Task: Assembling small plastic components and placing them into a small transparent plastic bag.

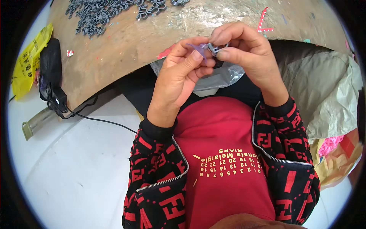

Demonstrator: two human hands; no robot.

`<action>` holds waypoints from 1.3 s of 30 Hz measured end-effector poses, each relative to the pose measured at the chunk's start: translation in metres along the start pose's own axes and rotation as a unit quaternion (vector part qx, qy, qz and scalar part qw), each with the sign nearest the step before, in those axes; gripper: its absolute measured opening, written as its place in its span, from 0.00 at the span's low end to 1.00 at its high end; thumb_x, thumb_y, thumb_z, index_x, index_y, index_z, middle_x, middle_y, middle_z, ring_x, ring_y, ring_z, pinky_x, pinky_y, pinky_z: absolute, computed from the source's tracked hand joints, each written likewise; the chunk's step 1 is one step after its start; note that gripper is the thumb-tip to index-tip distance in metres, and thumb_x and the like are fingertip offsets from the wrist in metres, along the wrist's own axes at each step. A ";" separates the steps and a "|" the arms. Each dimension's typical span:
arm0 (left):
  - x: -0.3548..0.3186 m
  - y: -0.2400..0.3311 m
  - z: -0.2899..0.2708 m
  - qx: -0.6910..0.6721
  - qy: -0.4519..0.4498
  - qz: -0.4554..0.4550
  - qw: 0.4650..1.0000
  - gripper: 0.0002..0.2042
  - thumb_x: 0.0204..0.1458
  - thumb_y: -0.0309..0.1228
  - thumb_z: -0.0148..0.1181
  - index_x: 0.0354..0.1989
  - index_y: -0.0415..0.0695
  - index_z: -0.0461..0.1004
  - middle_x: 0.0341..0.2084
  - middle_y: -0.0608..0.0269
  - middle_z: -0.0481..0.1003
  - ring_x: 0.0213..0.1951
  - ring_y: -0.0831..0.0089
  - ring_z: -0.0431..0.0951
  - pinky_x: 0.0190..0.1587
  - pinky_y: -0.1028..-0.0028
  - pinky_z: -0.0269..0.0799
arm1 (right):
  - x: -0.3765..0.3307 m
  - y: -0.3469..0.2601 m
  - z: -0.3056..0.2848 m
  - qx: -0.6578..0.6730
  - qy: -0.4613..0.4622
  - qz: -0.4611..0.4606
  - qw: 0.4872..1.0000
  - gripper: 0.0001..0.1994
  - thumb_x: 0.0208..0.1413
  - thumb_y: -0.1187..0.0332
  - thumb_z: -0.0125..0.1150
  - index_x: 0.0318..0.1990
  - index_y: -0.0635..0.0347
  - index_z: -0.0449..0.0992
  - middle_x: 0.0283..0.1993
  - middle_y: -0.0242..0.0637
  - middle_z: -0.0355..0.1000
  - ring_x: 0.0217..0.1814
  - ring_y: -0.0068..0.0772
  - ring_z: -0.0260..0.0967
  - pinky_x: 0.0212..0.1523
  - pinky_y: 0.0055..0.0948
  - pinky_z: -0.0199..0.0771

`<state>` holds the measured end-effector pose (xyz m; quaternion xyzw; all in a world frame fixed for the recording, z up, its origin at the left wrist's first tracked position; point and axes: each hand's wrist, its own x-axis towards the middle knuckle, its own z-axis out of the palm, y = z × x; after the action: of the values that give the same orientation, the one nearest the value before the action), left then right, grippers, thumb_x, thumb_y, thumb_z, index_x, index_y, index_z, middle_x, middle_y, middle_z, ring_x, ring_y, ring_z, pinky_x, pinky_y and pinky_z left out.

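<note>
Over the table's near edge, both my hands are raised and close together. My left hand (176, 72) pinches a translucent purple suction cup (201, 53) between thumb and fingers. My right hand (253, 53) grips a small grey plastic clip (214, 49) between thumb and forefinger. Clip and cup meet between the fingertips; whether they are joined I cannot tell. Farther off, at the table's upper left, lies a pile of grey curved plastic clips (97, 17) of similar look.
The worn wooden table (126, 49) carries red-and-white tape strips (263, 23). A yellow plastic bag (30, 59) and a black pouch (50, 57) hang at its left edge, with a cable (99, 121) nearby. A translucent bag (225, 76) sits below my hands; a greenish-grey cloth (324, 87) lies right.
</note>
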<state>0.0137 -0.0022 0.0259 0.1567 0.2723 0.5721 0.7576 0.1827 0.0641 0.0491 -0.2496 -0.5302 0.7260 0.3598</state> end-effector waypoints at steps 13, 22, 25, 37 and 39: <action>-0.005 -0.005 0.010 0.149 0.042 0.099 0.983 0.12 0.53 0.23 0.54 0.46 0.39 0.68 0.32 0.62 0.73 0.34 0.75 0.75 0.39 0.78 0.71 | -0.016 0.001 0.010 -0.124 0.055 -0.068 0.988 0.07 0.50 0.80 0.56 0.37 0.65 0.67 0.39 0.39 0.69 0.41 0.25 0.66 0.44 0.22 0.66; -0.004 -0.006 0.003 0.626 0.072 0.338 0.699 0.06 0.51 0.22 0.55 0.37 0.35 0.72 0.29 0.59 0.76 0.30 0.75 0.76 0.31 0.77 0.72 | -0.015 0.007 0.010 -0.241 0.029 -0.085 0.966 0.08 0.51 0.79 0.56 0.39 0.66 0.68 0.39 0.38 0.70 0.41 0.25 0.67 0.44 0.22 0.67; -0.005 -0.010 0.003 0.541 0.090 0.291 0.784 0.07 0.52 0.24 0.54 0.37 0.34 0.72 0.28 0.58 0.76 0.29 0.75 0.77 0.31 0.77 0.73 | -0.015 0.008 0.011 -0.227 0.051 -0.076 0.970 0.09 0.53 0.78 0.54 0.43 0.66 0.68 0.39 0.37 0.70 0.40 0.24 0.68 0.43 0.22 0.68; -0.001 -0.017 0.000 0.174 0.056 0.106 0.978 0.10 0.55 0.34 0.52 0.36 0.39 0.67 0.26 0.61 0.72 0.25 0.79 0.71 0.29 0.82 0.66 | -0.017 0.012 0.008 -0.105 0.075 -0.074 0.989 0.11 0.54 0.78 0.52 0.46 0.66 0.67 0.38 0.32 0.67 0.37 0.20 0.67 0.40 0.19 0.67; -0.002 -0.017 0.001 0.125 0.029 0.093 0.987 0.10 0.56 0.34 0.52 0.36 0.40 0.67 0.25 0.62 0.71 0.25 0.79 0.70 0.29 0.82 0.66 | -0.018 0.011 0.011 -0.092 0.079 -0.067 0.990 0.11 0.54 0.78 0.53 0.46 0.66 0.67 0.38 0.32 0.67 0.37 0.20 0.67 0.39 0.18 0.67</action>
<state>0.0267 -0.0090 0.0177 0.2580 0.3472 0.6057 0.6678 0.1830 0.0419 0.0416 -0.3018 -0.5807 0.6262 0.4237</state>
